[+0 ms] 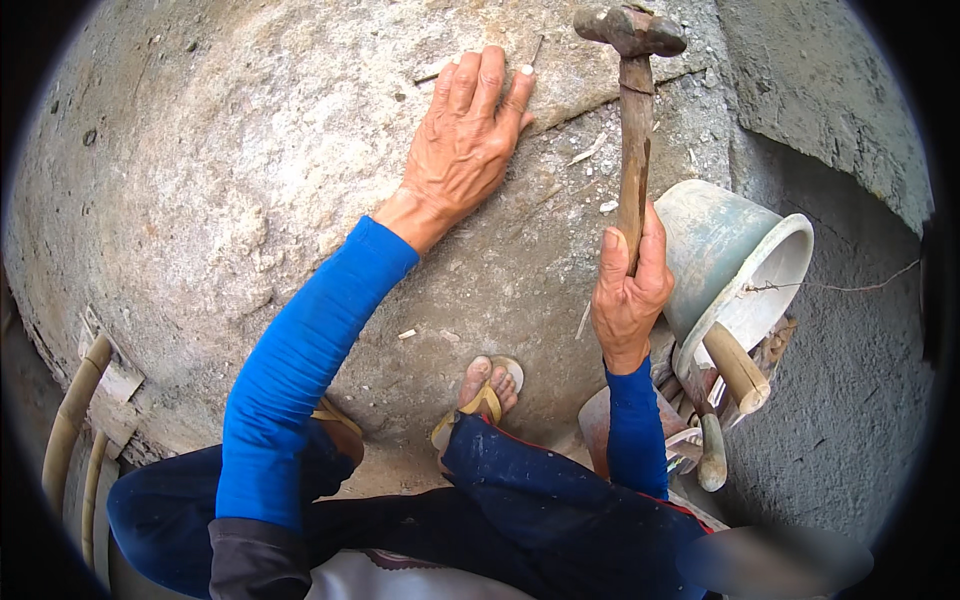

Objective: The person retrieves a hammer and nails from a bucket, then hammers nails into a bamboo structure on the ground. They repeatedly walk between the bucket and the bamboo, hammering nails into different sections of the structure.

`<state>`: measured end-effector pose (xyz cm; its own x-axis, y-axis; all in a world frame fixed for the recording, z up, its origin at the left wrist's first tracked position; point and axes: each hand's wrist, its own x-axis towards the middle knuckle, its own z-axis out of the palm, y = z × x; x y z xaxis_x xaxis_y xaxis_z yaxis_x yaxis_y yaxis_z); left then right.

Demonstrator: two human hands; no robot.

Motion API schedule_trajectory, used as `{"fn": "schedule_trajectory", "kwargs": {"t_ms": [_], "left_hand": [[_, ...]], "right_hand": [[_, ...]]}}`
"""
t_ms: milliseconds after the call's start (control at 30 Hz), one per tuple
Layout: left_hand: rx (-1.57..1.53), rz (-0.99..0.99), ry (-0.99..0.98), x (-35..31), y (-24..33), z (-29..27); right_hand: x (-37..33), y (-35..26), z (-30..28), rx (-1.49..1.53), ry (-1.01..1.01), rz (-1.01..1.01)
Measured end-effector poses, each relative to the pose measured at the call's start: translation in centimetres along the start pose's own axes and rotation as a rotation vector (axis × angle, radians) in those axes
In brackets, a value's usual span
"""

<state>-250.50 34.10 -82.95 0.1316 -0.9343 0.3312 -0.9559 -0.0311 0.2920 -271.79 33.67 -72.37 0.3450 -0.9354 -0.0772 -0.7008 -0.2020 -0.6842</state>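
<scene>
My right hand (632,295) is wrapped round the lower end of a worn wooden handle. It belongs to a hammer (630,32), held up with its dark, rust-toned metal head at the top of the view. On the rough, dusty ground my left hand (462,135) lies palm down, fingers stretched out and slightly apart. A thin metal nail or wire end (538,50) shows just beyond the thumb tip. Left of the fingers, a short dark thin piece (428,76) sticks out; whether it runs on beneath them is hidden.
A tilted pale bucket (715,255) leans beside my right forearm, a wooden tool handle (738,370) at its mouth. Below it a second rounded handle (711,455) juts out. A rough grey wall (850,400) stands at right. Bamboo poles (72,430) are at lower left.
</scene>
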Motion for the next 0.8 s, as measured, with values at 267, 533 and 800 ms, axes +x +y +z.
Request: {"fn": "schedule_trajectory", "kwargs": {"t_ms": [267,533,800], "left_hand": [[0.004,0.007,0.002,0.0,0.1,-0.1],[-0.035,0.005,0.012,0.3,0.3,-0.3],[-0.014,0.021,0.021,0.4,0.3,-0.3]], "right_hand": [[-0.3,1.4,1.1,0.009,-0.064,0.025],[0.9,2.3,2.0,-0.016,-0.1,0.006],[0.6,2.0,1.3,-0.007,-0.034,-0.024]]}}
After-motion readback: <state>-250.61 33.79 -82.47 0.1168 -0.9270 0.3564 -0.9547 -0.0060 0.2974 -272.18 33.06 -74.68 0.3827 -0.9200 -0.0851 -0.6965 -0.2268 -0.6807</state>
